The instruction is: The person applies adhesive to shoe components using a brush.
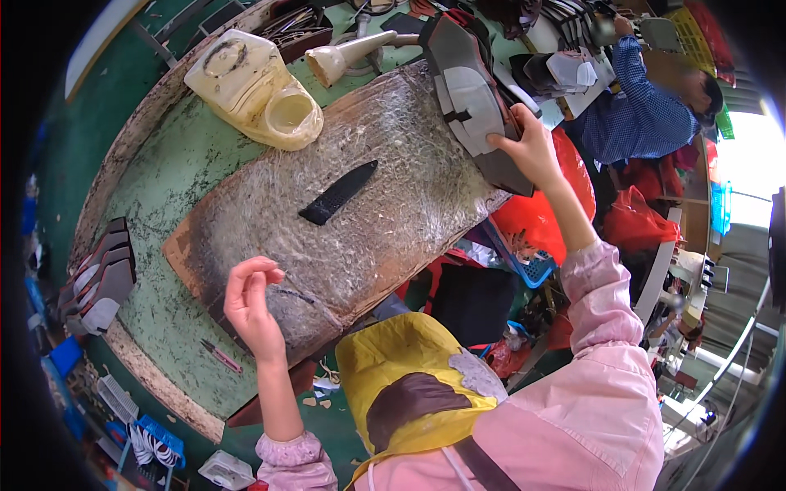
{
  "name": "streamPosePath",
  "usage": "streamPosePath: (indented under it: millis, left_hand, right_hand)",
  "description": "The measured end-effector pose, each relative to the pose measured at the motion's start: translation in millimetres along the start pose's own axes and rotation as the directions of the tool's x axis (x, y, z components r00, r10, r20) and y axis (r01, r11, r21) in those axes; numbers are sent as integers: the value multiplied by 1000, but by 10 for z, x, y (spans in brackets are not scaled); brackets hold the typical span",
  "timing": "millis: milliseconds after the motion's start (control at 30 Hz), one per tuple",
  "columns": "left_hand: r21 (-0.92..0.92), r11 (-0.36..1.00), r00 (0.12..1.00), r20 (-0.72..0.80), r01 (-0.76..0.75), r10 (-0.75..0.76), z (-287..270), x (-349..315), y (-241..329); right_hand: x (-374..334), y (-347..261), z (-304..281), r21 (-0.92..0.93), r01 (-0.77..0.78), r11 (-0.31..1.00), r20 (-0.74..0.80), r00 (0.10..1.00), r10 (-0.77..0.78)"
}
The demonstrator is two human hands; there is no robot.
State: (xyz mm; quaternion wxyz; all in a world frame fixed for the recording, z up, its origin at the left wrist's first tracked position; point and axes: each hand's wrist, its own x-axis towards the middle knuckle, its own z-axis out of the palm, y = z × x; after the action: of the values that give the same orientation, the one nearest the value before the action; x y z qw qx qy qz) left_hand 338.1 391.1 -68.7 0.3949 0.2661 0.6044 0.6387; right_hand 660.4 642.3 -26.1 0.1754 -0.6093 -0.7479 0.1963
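A flat cardboard sheet, coated with whitish dried residue, lies on the green worktable. On its middle rests a dark, tapered flat piece. At the sheet's far right end, my right hand grips a stack of grey and brown cut panels, its thumb on top and its fingers at the right edge. Over the sheet's near left edge, my left hand is raised with its fingers loosely bent and a little apart; I see nothing in it.
A yellowed plastic jug with a round opening stands beyond the sheet, beside a pale cone-shaped container. Grey stacked panels sit at the left edge, and pink-handled tweezers lie nearer. Right are a red bag and a co-worker.
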Motion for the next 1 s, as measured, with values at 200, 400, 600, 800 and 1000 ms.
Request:
streamPosePath:
  millis: [200,400,600,800,1000]
  left_hand:
    - [22,994,990,97,102,-104,98,-161,-74]
    - [-20,983,982,60,181,-180,111,-187,-115]
    - [-7,983,977,106,186,-184,143,-233,-170]
    - [-51,971,963,150,235,-225,279,-251,-209]
    - [-134,917,893,317,376,-320,418,-253,-104]
  right_hand:
    - [-320,-61,282,-294,337,894,-49,929,-367]
    - [-238,-163,247,-569,214,794,-126,932,-341]
    - [-216,-236,252,-467,230,854,66,972,-226]
    - [-177,-163,371,-376,285,882,-14,950,-313]
    - [-234,-129,37,80,146,986,116,981,-155]
